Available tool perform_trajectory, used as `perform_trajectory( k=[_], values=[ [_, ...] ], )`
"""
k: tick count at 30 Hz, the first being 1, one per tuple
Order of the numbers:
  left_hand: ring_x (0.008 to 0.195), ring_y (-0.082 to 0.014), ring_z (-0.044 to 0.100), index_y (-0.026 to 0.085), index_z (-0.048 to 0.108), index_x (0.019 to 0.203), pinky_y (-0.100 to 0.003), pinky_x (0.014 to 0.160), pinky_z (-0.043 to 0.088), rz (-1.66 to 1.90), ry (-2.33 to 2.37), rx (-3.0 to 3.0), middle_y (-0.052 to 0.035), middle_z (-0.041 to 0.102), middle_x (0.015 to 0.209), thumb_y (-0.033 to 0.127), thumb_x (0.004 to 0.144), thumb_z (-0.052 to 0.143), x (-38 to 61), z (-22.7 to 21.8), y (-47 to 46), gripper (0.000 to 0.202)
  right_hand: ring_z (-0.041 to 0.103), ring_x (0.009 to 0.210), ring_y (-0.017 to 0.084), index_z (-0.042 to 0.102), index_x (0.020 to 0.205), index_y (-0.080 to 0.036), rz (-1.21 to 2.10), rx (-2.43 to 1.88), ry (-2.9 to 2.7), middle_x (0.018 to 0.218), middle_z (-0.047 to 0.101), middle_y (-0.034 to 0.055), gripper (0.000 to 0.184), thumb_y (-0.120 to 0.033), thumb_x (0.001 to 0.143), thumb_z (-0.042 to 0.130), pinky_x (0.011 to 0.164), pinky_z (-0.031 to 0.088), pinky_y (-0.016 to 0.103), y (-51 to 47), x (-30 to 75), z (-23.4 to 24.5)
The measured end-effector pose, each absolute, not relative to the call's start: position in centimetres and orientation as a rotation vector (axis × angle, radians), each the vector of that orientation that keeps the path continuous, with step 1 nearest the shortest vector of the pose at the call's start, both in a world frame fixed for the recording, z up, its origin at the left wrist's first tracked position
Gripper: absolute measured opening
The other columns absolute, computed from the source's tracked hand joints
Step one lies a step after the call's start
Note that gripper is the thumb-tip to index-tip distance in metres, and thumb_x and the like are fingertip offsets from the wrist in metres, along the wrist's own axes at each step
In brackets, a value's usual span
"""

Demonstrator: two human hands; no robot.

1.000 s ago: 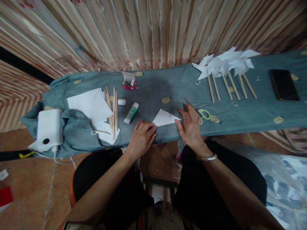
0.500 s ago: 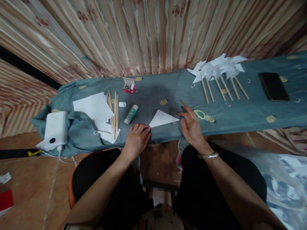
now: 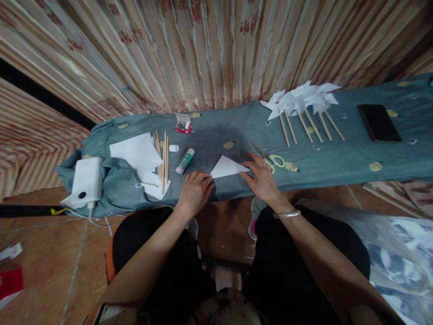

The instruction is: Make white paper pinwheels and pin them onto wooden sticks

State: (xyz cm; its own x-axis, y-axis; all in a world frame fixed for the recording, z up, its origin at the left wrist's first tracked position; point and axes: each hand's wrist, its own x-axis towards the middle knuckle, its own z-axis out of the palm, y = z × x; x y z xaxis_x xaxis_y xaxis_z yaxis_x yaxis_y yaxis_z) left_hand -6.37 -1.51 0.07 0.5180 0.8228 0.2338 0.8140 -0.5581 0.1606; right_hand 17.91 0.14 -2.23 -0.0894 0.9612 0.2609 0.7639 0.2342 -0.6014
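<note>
A white sheet of paper folded into a triangle (image 3: 227, 167) lies on the cloth in front of me. My left hand (image 3: 195, 192) has its fingers closed at the paper's left corner. At the right-hand tip, the thumb and forefinger of my right hand (image 3: 261, 179) close around the paper from either side. Just beyond that hand rest scissors with light green handles (image 3: 277, 160), partly covered by my fingers. A green glue stick (image 3: 185, 161) lies to the upper left of the paper, its white cap (image 3: 173, 148) standing apart from it.
Wooden sticks (image 3: 165, 158) and white paper sheets (image 3: 135, 151) lie at left, beside a white power bank (image 3: 87, 179) with a cable. A small red box of metal pins (image 3: 183, 124) sits at the back. Paper pinwheels (image 3: 301, 101) on sticks and a phone (image 3: 379, 123) are at right.
My right hand has moved left from beside the scissors onto the paper's right tip, leaving the scissors on the cloth. My left hand stays at the left corner. The view has shifted slightly.
</note>
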Motion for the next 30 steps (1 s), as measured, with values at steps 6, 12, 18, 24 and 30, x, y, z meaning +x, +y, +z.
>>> perform_trajectory(
  k=[6, 12, 18, 24, 30],
  values=[
    [0.098, -0.0272, 0.062, 0.014, 0.066, 0.109, -0.043, 0.082, 0.050, 0.489, 1.477, 2.694, -0.0129, 0.069, 0.111, 0.021, 0.091, 0.055, -6.0, 0.0, -1.1, 0.022, 0.057, 0.125, 0.032, 0.066, 0.085, -0.021, 0.448, -1.547, -1.777, 0.134, 0.061, 0.0139, 0.007, -0.026, 0.082, 0.062, 0.104, 0.044, 0.052, 0.4, 17.6, -1.8],
    [0.124, -0.0309, 0.053, 0.017, 0.045, 0.138, -0.049, 0.099, 0.046, 0.814, 1.435, 2.633, -0.0169, 0.053, 0.139, 0.017, 0.089, 0.057, -4.6, 1.0, -1.0, 0.050, 0.067, 0.102, 0.025, 0.064, 0.084, -0.024, 0.371, -1.502, -1.692, 0.114, 0.071, 0.0089, 0.009, -0.026, 0.087, 0.055, 0.092, 0.051, 0.041, -0.2, 17.7, -0.5],
    [0.134, -0.0281, 0.043, 0.015, 0.045, 0.140, -0.045, 0.107, 0.038, 0.859, 1.243, 2.786, -0.0172, 0.048, 0.145, 0.012, 0.094, 0.048, -2.7, 1.7, -1.1, 0.047, 0.067, 0.088, 0.025, 0.065, 0.092, -0.021, 0.287, -1.424, -1.965, 0.091, 0.073, 0.0084, 0.015, -0.024, 0.093, 0.051, 0.082, 0.052, 0.038, -1.9, 16.6, -0.3],
    [0.118, -0.0220, 0.054, 0.022, 0.063, 0.121, -0.046, 0.109, 0.032, 0.771, 1.260, 2.817, -0.0071, 0.068, 0.115, 0.016, 0.098, 0.046, -2.4, 1.2, -1.0, 0.029, 0.069, 0.088, 0.024, 0.067, 0.097, -0.020, 0.333, -1.349, -2.033, 0.095, 0.075, 0.0087, 0.022, -0.014, 0.089, 0.047, 0.084, 0.054, 0.039, -3.0, 15.9, -0.5],
    [0.101, -0.0229, 0.058, 0.024, 0.072, 0.095, -0.047, 0.095, 0.036, 0.668, 1.327, 2.809, -0.0040, 0.072, 0.094, 0.022, 0.096, 0.054, -3.3, 1.2, -0.5, 0.019, 0.068, 0.096, 0.024, 0.068, 0.108, -0.020, 0.415, -1.323, -2.098, 0.103, 0.074, 0.0100, 0.036, -0.007, 0.087, 0.042, 0.089, 0.055, 0.041, -3.2, 16.4, -0.8]
  ],
)
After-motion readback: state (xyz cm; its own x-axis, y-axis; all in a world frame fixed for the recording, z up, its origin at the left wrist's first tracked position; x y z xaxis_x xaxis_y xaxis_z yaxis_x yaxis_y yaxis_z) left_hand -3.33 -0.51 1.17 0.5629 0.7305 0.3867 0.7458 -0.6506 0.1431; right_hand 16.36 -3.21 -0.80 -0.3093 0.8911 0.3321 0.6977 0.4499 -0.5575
